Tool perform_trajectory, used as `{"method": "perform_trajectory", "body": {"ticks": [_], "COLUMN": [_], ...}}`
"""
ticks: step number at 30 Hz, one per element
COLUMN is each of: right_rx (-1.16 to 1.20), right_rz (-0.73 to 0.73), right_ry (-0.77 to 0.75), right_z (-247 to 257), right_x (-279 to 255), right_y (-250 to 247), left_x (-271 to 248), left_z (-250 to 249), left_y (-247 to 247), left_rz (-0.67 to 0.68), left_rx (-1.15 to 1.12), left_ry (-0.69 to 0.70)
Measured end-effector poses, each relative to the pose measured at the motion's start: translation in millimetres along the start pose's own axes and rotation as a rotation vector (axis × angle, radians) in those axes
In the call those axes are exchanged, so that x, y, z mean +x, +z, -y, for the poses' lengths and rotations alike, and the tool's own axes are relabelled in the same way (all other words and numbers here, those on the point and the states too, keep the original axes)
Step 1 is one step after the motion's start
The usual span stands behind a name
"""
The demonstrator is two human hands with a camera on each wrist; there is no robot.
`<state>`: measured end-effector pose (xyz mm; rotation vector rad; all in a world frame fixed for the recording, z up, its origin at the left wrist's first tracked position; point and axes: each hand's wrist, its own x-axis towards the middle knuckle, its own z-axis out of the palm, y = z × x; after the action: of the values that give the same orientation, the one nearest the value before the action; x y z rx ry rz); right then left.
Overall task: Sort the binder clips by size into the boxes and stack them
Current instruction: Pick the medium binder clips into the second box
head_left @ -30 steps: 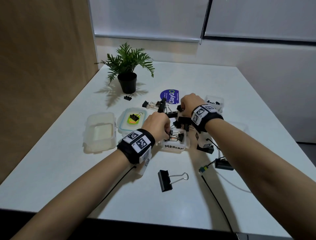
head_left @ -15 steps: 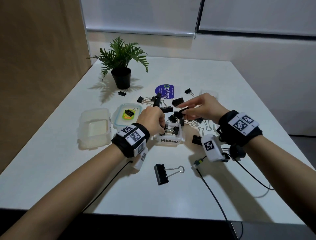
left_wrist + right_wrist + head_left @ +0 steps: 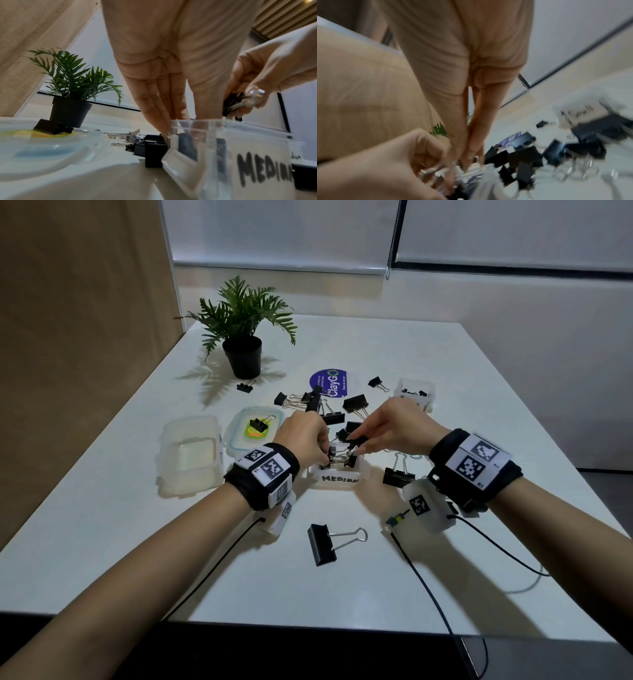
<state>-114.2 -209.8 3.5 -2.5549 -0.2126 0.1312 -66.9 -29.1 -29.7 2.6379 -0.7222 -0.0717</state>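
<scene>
A clear box marked MEDIUM (image 3: 337, 479) (image 3: 240, 162) stands mid-table with several black binder clips inside. My left hand (image 3: 323, 455) reaches into its left side, fingers and thumb curled on the clips there. My right hand (image 3: 354, 440) pinches a black binder clip (image 3: 230, 102) by its silver handles just above the box's far edge. Loose clips of mixed sizes (image 3: 356, 404) lie scattered behind the box. A small clear box (image 3: 414, 393) holding tiny clips sits at the back right. The right wrist view is blurred.
A large clip (image 3: 322, 544) lies near the front, another (image 3: 397, 475) right of the box. At the left stand a clear container (image 3: 190, 453) and a blue-rimmed lid (image 3: 239, 436) with a clip on it. A potted plant (image 3: 243, 337) stands behind. Wrist cables trail forward.
My right hand has come back from the far side of the clip pile to the medium box with a clip in its fingers. The left hand has stayed at the box.
</scene>
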Motion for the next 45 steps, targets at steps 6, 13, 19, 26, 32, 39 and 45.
{"method": "perform_trajectory", "body": {"ticks": [6,13,19,26,32,39,45], "right_rx": [-0.381,-0.648,-0.739,-0.547,-0.514,-0.519,-0.569], "right_rz": [-0.101,-0.019,-0.099,-0.128,-0.143,-0.163,-0.150], "right_ry": [-0.134,-0.172,0.011,0.141,0.131,0.113,0.158], "right_z": [4.2,15.5,23.3,18.2,18.1,18.3,14.7], "right_x": [0.3,3.8,12.9,17.3,16.5,18.8,18.9], "right_y": [9.6,21.1,36.7,44.2,44.5,43.9,42.2], "left_x": [1.1,2.2,3.3,4.6,8.1,15.2,17.4], "left_z": [0.9,1.3,1.1,3.7,4.8,4.1,5.1], "left_y": [-0.1,0.0,1.5,1.0,-5.1,-0.3,5.2], "left_rz": [0.002,0.003,0.020,0.020,0.103,0.053,0.043], "left_rx": [0.003,0.017,0.025,0.039,0.017,0.071,0.019], "left_ry": [0.004,0.013,0.006,0.029,0.047,0.017,0.020]}}
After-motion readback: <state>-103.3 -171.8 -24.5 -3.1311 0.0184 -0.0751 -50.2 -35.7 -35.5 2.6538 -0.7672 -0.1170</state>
